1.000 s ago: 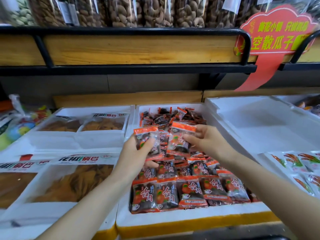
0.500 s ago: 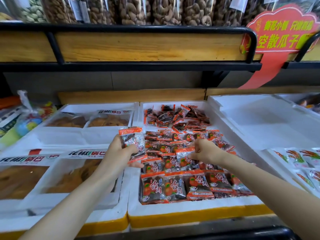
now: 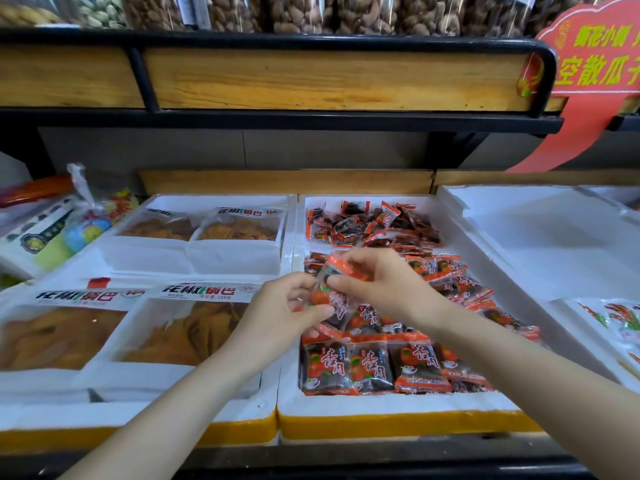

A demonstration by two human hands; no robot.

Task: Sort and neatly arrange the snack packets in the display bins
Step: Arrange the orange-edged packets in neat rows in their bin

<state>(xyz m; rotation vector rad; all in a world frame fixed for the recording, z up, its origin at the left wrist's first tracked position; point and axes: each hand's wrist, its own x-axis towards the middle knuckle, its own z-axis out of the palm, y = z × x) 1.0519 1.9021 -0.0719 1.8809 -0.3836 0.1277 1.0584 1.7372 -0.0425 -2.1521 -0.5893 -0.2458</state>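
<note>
You are mid-sort. Your left hand (image 3: 284,306) and right hand (image 3: 388,289) both pinch a packet (image 3: 334,289) with curled fingers, just above the middle bin (image 3: 381,407). Next, I think, lay it flat beside the neat front row (image 3: 374,368).

Orange-and-dark snack packets (image 3: 370,365) fill a white foam bin (image 3: 381,407) edged in yellow.

shop | foam bins (image 3: 346,407) w/ snack pkts (image 3: 415,367) | nut jars (image 3: 311,12) on shelf (red promo sign (image 3: 595,53))
</note>
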